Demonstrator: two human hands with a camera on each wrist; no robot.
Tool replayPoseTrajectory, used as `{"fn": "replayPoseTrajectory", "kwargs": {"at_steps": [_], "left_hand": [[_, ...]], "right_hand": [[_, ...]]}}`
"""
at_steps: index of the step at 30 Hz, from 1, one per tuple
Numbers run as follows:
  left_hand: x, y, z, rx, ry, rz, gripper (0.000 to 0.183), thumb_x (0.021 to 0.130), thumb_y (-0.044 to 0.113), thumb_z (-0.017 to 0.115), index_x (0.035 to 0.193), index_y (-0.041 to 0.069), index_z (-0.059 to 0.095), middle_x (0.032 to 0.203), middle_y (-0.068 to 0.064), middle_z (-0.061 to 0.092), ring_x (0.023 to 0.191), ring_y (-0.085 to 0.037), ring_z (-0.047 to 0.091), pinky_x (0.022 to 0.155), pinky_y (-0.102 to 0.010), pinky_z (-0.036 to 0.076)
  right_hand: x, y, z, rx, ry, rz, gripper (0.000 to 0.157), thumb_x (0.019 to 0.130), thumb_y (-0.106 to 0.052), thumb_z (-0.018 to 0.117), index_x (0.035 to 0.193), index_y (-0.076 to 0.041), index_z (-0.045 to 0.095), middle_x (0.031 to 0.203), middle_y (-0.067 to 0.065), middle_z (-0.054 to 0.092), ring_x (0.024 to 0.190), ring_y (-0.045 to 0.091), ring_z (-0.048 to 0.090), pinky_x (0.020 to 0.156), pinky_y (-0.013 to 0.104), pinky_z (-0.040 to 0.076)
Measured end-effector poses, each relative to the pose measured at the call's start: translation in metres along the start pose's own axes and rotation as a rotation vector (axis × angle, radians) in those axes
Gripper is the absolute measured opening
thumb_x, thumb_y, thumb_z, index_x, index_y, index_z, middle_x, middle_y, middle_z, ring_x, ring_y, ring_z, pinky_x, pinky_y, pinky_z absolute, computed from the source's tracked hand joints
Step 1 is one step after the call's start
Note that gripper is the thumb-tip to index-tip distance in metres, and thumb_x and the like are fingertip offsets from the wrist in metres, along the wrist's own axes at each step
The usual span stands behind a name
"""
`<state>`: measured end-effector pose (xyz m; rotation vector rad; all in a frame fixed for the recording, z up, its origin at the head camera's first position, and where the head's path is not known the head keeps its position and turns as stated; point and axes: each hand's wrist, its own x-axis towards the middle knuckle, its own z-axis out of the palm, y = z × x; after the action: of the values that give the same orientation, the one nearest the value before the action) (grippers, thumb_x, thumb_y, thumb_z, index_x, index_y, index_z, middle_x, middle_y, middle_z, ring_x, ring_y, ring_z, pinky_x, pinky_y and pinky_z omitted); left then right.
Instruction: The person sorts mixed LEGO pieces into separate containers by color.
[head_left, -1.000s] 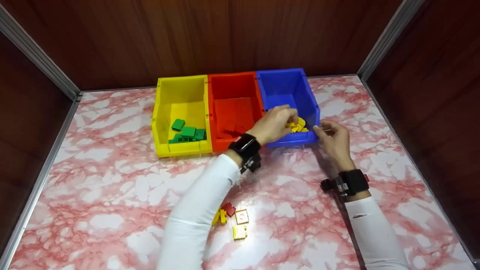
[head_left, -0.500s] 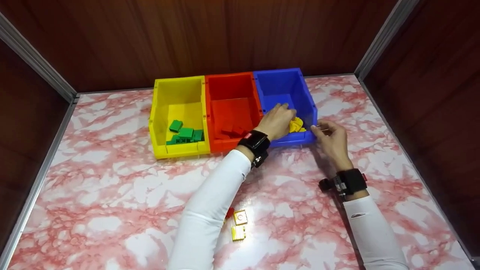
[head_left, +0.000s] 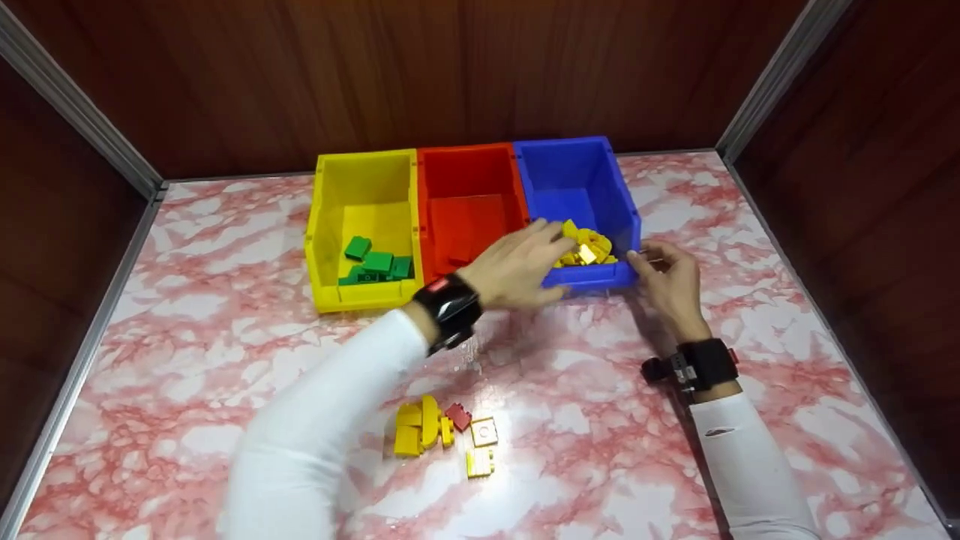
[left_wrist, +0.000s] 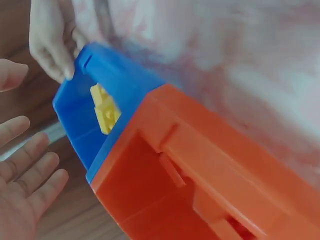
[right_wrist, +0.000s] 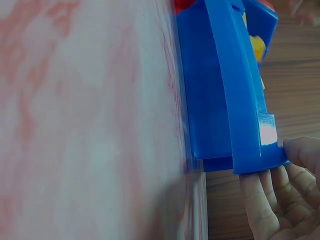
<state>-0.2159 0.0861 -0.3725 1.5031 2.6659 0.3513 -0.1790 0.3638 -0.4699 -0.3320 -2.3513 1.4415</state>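
Observation:
My left hand point(head_left: 521, 266) is over the front walls of the red bin point(head_left: 469, 214) and the blue bin point(head_left: 577, 277). Its fingers are spread and hold nothing, as the left wrist view shows. Yellow building blocks point(head_left: 589, 246) lie piled at the front inside the blue bin. At that bin's front right corner, my right hand point(head_left: 670, 285) pinches the rim, thumb on one side and fingers on the other. Red blocks point(head_left: 459, 251) in the red bin are partly hidden by the left hand.
To the left, joined to the red bin, stands a yellow bin point(head_left: 367, 300) with several green blocks point(head_left: 377, 262). Loose yellow blocks point(head_left: 409, 441) and a red block point(head_left: 458, 415) lie on the marbled table point(head_left: 585, 465) nearer me. Wooden panels point(head_left: 450, 75) surround the table.
My left hand has drawn back leftward out of the blue bin and its fingers have spread. More yellow blocks show in the bin. My right hand has stayed at the corner.

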Motion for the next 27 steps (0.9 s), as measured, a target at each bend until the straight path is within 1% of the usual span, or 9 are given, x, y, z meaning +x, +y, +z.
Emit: {"fn": "replayPoseTrajectory", "kwargs": {"at_steps": [2, 4, 7, 10, 13, 16, 19, 22, 27], "left_hand": [[-0.021, 0.003, -0.001, -0.004, -0.035, 0.027, 0.06, 0.101, 0.041, 0.066, 0.149, 0.008, 0.051, 0.152, -0.019, 0.053, 0.144, -0.036, 0.052, 0.122, -0.048, 0.047], [-0.041, 0.005, 0.0, -0.016, -0.075, 0.04, 0.059, 0.1, 0.042, 0.067, 0.146, 0.008, 0.052, 0.148, -0.018, 0.056, 0.139, -0.035, 0.056, 0.114, -0.047, 0.054], [-0.068, 0.008, 0.004, -0.068, -0.156, 0.005, 0.063, 0.099, 0.047, 0.067, 0.149, 0.012, 0.051, 0.15, -0.017, 0.054, 0.137, -0.034, 0.057, 0.11, -0.049, 0.057], [-0.092, 0.012, 0.011, -0.13, -0.216, -0.036, 0.061, 0.1, 0.05, 0.065, 0.149, 0.016, 0.052, 0.148, -0.012, 0.055, 0.127, -0.027, 0.059, 0.101, -0.044, 0.059], [-0.11, 0.017, 0.02, -0.156, -0.261, -0.053, 0.06, 0.097, 0.05, 0.07, 0.146, 0.018, 0.055, 0.141, -0.008, 0.058, 0.114, -0.021, 0.06, 0.092, -0.037, 0.06], [-0.122, 0.024, 0.029, -0.132, -0.3, -0.031, 0.057, 0.092, 0.044, 0.077, 0.141, 0.018, 0.06, 0.131, -0.006, 0.06, 0.105, -0.018, 0.059, 0.084, -0.03, 0.058], [-0.128, 0.03, 0.038, -0.103, -0.337, 0.014, 0.052, 0.088, 0.038, 0.082, 0.133, 0.02, 0.066, 0.12, -0.004, 0.063, 0.097, -0.016, 0.057, 0.078, -0.025, 0.054], [-0.131, 0.034, 0.047, -0.093, -0.368, 0.061, 0.043, 0.086, 0.033, 0.083, 0.125, 0.02, 0.07, 0.113, -0.004, 0.065, 0.092, -0.015, 0.057, 0.073, -0.023, 0.051], [-0.13, 0.038, 0.059, -0.066, -0.39, 0.126, 0.03, 0.084, 0.028, 0.082, 0.112, 0.021, 0.076, 0.105, -0.001, 0.068, 0.088, -0.015, 0.06, 0.073, -0.022, 0.049]], "right_hand": [[0.0, 0.0, 0.0, 0.001, -0.005, 0.004, 0.029, 0.099, -0.022, 0.075, 0.119, -0.001, 0.077, 0.087, -0.017, 0.068, 0.083, 0.006, 0.064, 0.074, 0.016, 0.052], [0.0, 0.0, 0.001, 0.004, -0.01, 0.008, 0.029, 0.099, -0.023, 0.075, 0.119, -0.001, 0.077, 0.088, -0.016, 0.068, 0.084, 0.006, 0.064, 0.074, 0.016, 0.052], [0.0, 0.0, 0.001, 0.002, -0.016, 0.016, 0.029, 0.099, -0.024, 0.075, 0.119, -0.002, 0.077, 0.089, -0.015, 0.068, 0.085, 0.008, 0.063, 0.075, 0.016, 0.052], [0.0, 0.0, 0.0, -0.004, -0.017, 0.019, 0.03, 0.1, -0.025, 0.074, 0.12, -0.003, 0.077, 0.09, -0.015, 0.068, 0.086, 0.008, 0.063, 0.076, 0.017, 0.051], [0.0, 0.0, -0.001, -0.008, -0.021, 0.027, 0.031, 0.1, -0.025, 0.073, 0.122, -0.004, 0.077, 0.09, -0.015, 0.067, 0.086, 0.008, 0.062, 0.077, 0.018, 0.051], [0.001, 0.0, -0.002, 0.004, -0.023, 0.038, 0.031, 0.1, -0.025, 0.073, 0.123, -0.004, 0.076, 0.09, -0.014, 0.067, 0.087, 0.008, 0.061, 0.077, 0.018, 0.051], [0.0, -0.001, -0.002, 0.013, -0.022, 0.046, 0.031, 0.1, -0.024, 0.073, 0.124, -0.004, 0.076, 0.091, -0.012, 0.066, 0.088, 0.009, 0.061, 0.077, 0.018, 0.051], [0.0, -0.001, -0.001, 0.015, -0.026, 0.047, 0.031, 0.1, -0.024, 0.073, 0.123, -0.004, 0.076, 0.092, -0.011, 0.067, 0.088, 0.009, 0.062, 0.077, 0.018, 0.051], [0.001, 0.001, -0.001, -0.001, -0.016, 0.016, 0.029, 0.1, -0.023, 0.074, 0.12, -0.003, 0.077, 0.091, -0.012, 0.068, 0.086, 0.008, 0.063, 0.076, 0.017, 0.052]]}}
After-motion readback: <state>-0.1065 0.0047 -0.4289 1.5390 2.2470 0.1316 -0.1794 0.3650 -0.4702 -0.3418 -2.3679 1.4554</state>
